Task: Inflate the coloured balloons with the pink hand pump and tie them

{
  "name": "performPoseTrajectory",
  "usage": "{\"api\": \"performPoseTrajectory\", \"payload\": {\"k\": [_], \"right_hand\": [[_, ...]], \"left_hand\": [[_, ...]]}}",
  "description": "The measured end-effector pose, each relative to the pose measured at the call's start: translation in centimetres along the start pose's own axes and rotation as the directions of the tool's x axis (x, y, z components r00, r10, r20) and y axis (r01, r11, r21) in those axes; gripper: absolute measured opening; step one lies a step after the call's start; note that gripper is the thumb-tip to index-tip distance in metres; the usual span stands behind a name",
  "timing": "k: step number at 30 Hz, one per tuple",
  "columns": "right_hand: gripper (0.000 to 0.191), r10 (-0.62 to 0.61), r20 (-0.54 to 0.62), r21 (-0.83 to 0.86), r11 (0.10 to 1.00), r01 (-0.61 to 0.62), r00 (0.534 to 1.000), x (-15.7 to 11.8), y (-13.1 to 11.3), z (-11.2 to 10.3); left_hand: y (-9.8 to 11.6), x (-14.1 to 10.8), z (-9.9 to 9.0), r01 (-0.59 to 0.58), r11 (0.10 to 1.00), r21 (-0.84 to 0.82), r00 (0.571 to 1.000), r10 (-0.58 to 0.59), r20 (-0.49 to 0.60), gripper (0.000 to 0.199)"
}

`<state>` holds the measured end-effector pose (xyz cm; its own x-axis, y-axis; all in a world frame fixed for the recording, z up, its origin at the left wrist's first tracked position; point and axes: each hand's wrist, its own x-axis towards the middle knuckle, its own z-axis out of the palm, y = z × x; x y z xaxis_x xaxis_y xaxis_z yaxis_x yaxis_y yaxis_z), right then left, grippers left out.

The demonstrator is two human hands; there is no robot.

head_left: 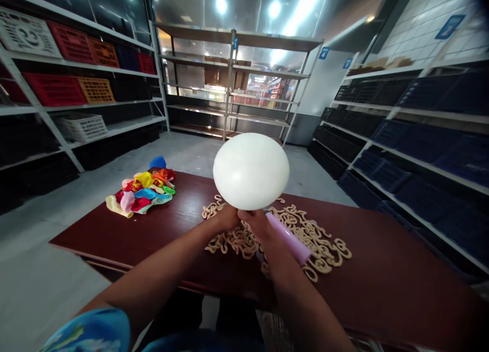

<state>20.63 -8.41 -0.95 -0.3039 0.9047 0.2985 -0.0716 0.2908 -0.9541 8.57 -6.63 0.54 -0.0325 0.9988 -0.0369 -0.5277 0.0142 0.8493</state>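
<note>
A white inflated balloon (251, 169) stands upright above the table, its neck pointing down toward my hands. My left hand (229, 217) is closed just under it. Right beside it, my right hand (256, 223) is closed too, thumb toward the neck. The balloon's neck is hidden by my fingers. A lilac cylinder (290, 239), perhaps a hand pump, slants past my right wrist over a spread of tan curly pieces (324, 245). Whether my right hand touches the cylinder cannot be made out. More curly pieces lie beneath both hands.
A pile of uninflated coloured balloons (144, 193) lies on the left of the dark red table (183, 204). Crates such as a red crate (55, 89) fill the left shelves. A metal rack (231, 77) stands behind, and dark crates (431, 138) line the right side.
</note>
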Motion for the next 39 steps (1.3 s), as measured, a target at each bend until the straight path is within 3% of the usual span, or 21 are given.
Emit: {"api": "performPoseTrajectory", "payload": {"k": [3, 5, 8, 11, 14, 17, 20, 22, 25, 27, 29, 31, 33, 35, 39], "right_hand": [[0.049, 0.073, 0.001, 0.256, 0.964, -0.071, 0.997, 0.0, 0.3, 0.3], [0.043, 0.109, -0.026, 0.348, 0.933, -0.093, 0.994, 0.1, 0.3, 0.4], [0.030, 0.134, -0.068, 0.466, 0.881, -0.087, 0.989, 0.3, 0.5, 0.5], [0.026, 0.139, -0.080, 0.533, 0.843, -0.075, 0.987, 0.4, 0.8, 0.7], [0.026, 0.147, -0.076, 0.520, 0.850, -0.087, 0.986, 0.2, 1.0, 0.9], [0.026, 0.138, -0.072, 0.487, 0.869, -0.086, 0.988, 0.0, 1.1, 1.2], [0.026, 0.118, -0.089, 0.455, 0.888, -0.065, 0.989, 0.1, 1.1, 1.6], [0.028, 0.136, -0.074, 0.415, 0.905, -0.093, 0.988, 0.3, 0.9, 2.0], [0.031, 0.179, -0.019, 0.295, 0.941, -0.165, 0.984, 0.8, 0.3, 2.6], [0.032, 0.196, -0.041, 0.161, 0.969, -0.187, 0.980, 1.1, -0.1, 2.8], [0.030, 0.206, -0.088, 0.006, 0.978, -0.206, 0.975, 1.4, -0.3, 2.7], [0.024, 0.177, -0.126, -0.215, 0.956, -0.201, 0.976, 2.2, -0.3, 2.5], [0.022, 0.104, -0.094, -0.524, 0.841, -0.138, 0.990, 3.5, 0.0, 2.6], [0.023, 0.064, -0.041, -0.784, 0.617, -0.072, 0.997, 5.4, 0.6, 3.2], [0.027, 0.164, -0.119, -0.972, 0.183, -0.149, 0.979, 9.0, 2.9, 4.9]], "left_hand": [[0.1, -0.6, 0.3, 0.176, 0.970, 0.166, 0.949, -0.212, 0.234, 0.022], [0.5, -0.9, 0.4, 0.196, 0.935, 0.294, 0.907, -0.287, 0.308, 0.022], [1.3, -1.4, 0.2, 0.101, 0.888, 0.448, 0.877, -0.292, 0.381, 0.023], [1.3, -1.7, -0.6, -0.068, 0.860, 0.505, 0.866, -0.200, 0.458, 0.027], [0.5, -2.0, -1.6, -0.154, 0.895, 0.418, 0.869, -0.079, 0.489, 0.023], [-0.5, -2.4, -2.1, -0.140, 0.944, 0.299, 0.887, -0.015, 0.462, 0.023], [-0.9, -2.5, -2.0, -0.072, 0.976, 0.207, 0.890, -0.031, 0.455, 0.027], [-0.7, -2.2, -1.8, 0.036, 0.987, 0.158, 0.889, -0.104, 0.446, 0.030], [1.0, -0.5, -2.2, 0.263, 0.965, 0.018, 0.879, -0.248, 0.406, 0.027], [2.9, 1.3, -3.4, 0.355, 0.924, -0.140, 0.880, -0.279, 0.384, 0.024], [4.9, 3.3, -5.3, 0.329, 0.903, -0.275, 0.910, -0.227, 0.346, 0.024], [6.2, 5.0, -7.5, 0.224, 0.909, -0.350, 0.943, -0.112, 0.314, 0.020], [6.3, 6.2, -9.5, 0.124, 0.926, -0.358, 0.968, -0.034, 0.249, 0.019], [5.5, 6.9, -10.7, 0.052, 0.945, -0.324, 0.984, 0.006, 0.177, 0.020], [3.3, 7.4, -11.3, -0.029, 0.963, -0.268, 0.993, 0.059, 0.106, 0.021]]}}
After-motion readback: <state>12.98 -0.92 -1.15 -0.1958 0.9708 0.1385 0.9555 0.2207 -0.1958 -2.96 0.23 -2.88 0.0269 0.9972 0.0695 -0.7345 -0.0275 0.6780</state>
